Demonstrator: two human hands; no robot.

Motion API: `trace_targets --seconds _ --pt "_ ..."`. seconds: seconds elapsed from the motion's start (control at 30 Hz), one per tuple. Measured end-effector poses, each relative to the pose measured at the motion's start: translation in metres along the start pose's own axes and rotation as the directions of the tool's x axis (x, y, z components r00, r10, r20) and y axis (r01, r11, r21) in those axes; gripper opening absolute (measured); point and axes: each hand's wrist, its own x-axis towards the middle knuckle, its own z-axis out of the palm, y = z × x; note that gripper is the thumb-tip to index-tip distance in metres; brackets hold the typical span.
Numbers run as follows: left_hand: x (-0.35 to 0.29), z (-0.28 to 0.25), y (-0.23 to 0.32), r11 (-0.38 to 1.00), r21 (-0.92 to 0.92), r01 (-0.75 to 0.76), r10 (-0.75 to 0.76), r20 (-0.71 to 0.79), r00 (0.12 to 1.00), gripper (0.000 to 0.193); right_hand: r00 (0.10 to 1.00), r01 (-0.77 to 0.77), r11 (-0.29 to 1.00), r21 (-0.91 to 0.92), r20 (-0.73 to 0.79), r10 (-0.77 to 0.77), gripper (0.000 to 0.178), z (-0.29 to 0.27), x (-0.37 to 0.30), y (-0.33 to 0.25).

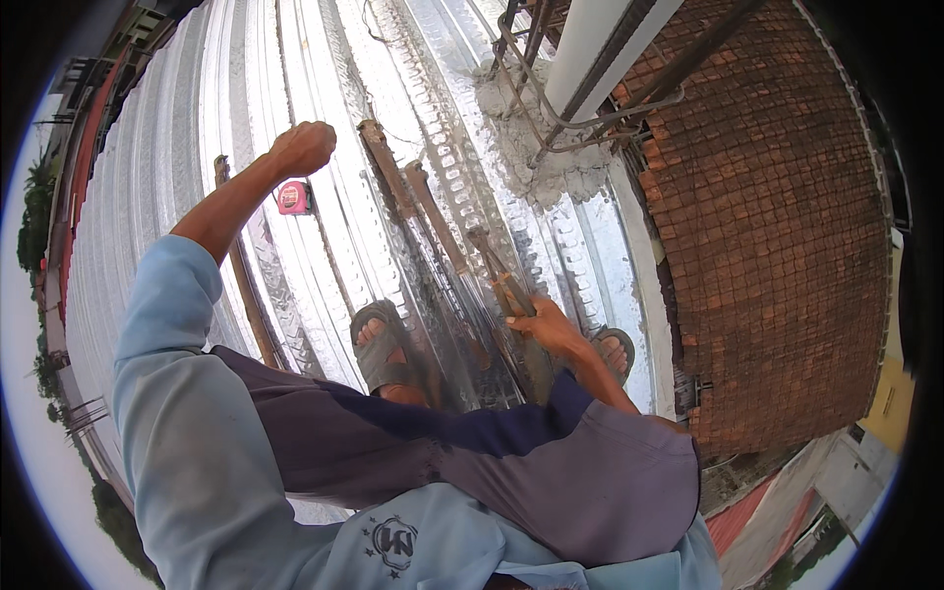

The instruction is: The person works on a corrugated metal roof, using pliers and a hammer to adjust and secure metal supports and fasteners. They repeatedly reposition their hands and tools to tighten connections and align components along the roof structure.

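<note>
Two grips over ribbed metal sheeting [221,79] | left grip [303,147]: curled into a fist, cannot tell if empty | pink tape measure [293,198]: just below left grip, on sheeting | right grip [541,324]: pinching long brown tool [489,258], pointing up-left | rusty bars [391,169]: ahead and left of right grip

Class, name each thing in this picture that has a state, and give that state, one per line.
Left hand: curled into a fist, contents hidden
Right hand: closed around a slender brown piece
Pink tape measure: lying on the metal roofing
Metal roofing: ridged, shiny
Brown strips: lying lengthwise
Sandals: worn
White column: upright
Grey mortar: rough, around the column's base
Tiled roof: weathered
</note>
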Motion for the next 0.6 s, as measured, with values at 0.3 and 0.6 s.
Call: trace_targets --seconds 0.3,0.6 --pt "0.083 0.086 0.053 0.965 0.179 -0.191 0.225 -0.194 0.955 0.025 0.996 -0.089 0.975 -0.202 -0.029 0.085 0.039 -0.003 -0.017 -0.023" --pt "0.121 0.112 0.048 0.959 0.158 -0.236 0.268 -0.231 0.935 0.031 0.966 -0.246 0.922 -0.3 -0.151 0.209 0.054 -0.034 -0.021 -0.036"
